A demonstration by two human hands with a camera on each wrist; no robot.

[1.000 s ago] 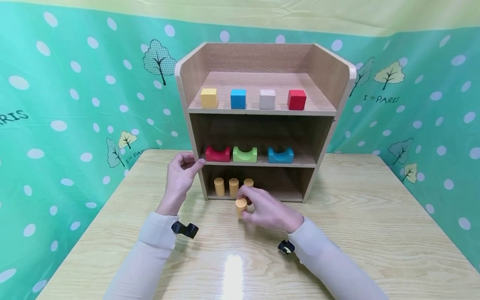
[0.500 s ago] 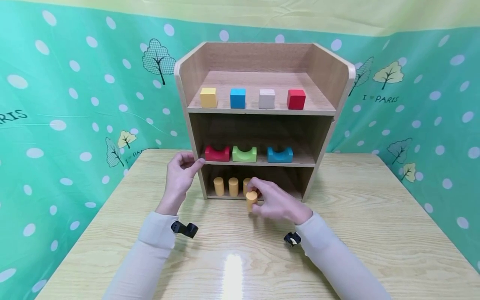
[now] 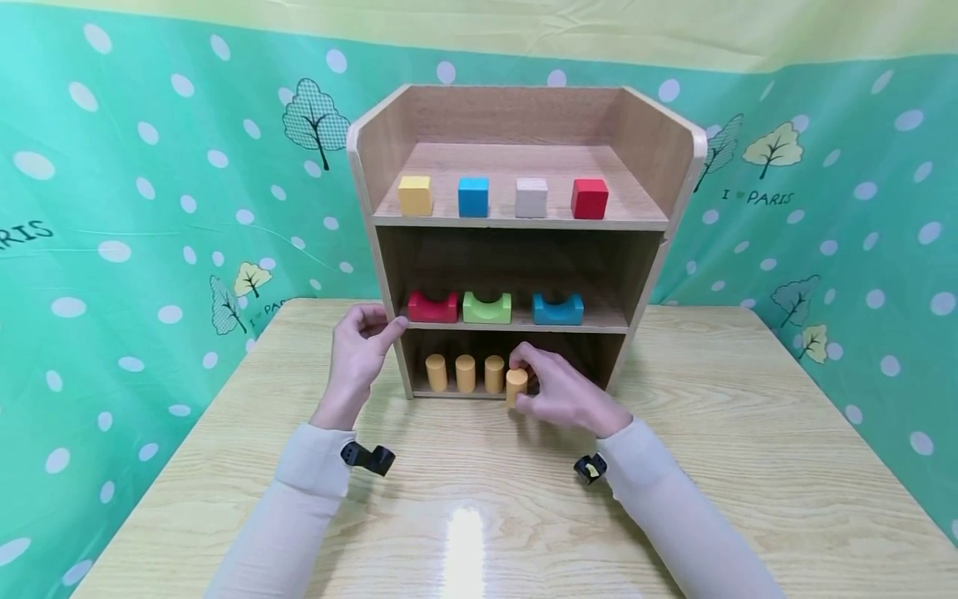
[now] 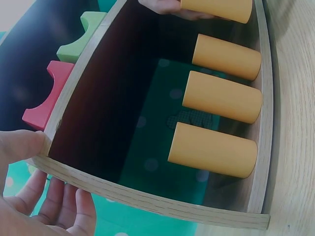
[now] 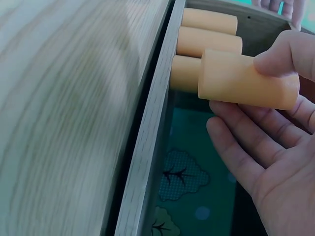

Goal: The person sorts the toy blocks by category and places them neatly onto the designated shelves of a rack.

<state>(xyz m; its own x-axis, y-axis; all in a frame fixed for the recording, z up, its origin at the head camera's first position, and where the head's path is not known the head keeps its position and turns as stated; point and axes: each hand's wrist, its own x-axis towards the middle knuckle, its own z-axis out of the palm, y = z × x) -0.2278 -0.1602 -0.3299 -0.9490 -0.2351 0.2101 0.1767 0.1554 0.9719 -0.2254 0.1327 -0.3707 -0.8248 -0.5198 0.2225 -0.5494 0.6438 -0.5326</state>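
Observation:
In my right hand (image 3: 565, 391) I hold an orange wooden cylinder (image 5: 246, 78) upright between thumb and fingers, at the front of the bottom shelf. Beside it, to the left, several matching cylinders (image 3: 466, 374) stand in a row on that shelf. My left hand (image 3: 362, 353) grips the left side panel of the wooden shelf unit (image 3: 522, 223). Its thumb (image 4: 22, 145) lies on the front edge at the middle board, and the fingers (image 4: 59, 201) are on the panel's outer side.
Yellow, blue, white and red cubes (image 3: 473, 198) line the top shelf. On the middle shelf sit a red arch block (image 3: 432, 309), a green one (image 3: 486, 309) and a blue one (image 3: 557, 311). A patterned green cloth (image 3: 150, 208) hangs behind the wooden table (image 3: 748, 433).
My right hand has carried the cylinder right and toward the shelf, from in front of the row to its right end. The left hand has stayed in place.

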